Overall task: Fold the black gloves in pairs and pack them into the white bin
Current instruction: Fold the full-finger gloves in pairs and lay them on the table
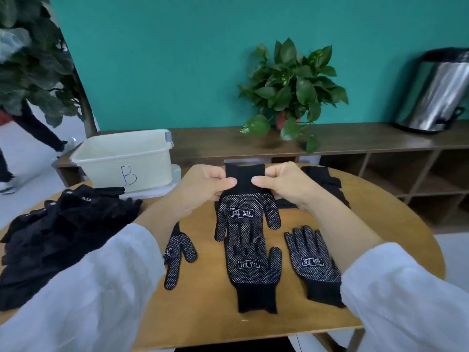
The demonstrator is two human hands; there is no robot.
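**Both hands hold one dotted glove by its cuff over the desk**

Your left hand and right hand each pinch the plain black cuff of the held glove, thumbs in front and fingers curled behind the knit. It hangs fingers-down at the centre of the desk, its fingertips overlapping those of the middle glove lying flat at 6 o'clock from it.

The held glove's palm shows white grip dots and a white printed mark of two boxed characters, seen upside down. The same mark reads upright on the middle glove and on the right glove, which lies at 4 o'clock, partly under your right sleeve. The left glove at 8 o'clock shows only part of that mark; your left forearm covers the rest.

At 9 o'clock a heap of black gloves sits on the desk's edge; a small white tag near its top reads "5.11". More black gloves lie at 2 o'clock, behind your right hand.

The white bin stands at 10 o'clock on a white lid, with a blue handwritten "B" on its near wall. What shows of its inside is bare plastic; the floor of it is hidden by the near wall.

Behind the desk, at 12 o'clock, a potted plant stands on a wooden shelf, and a steel urn at 2 o'clock.
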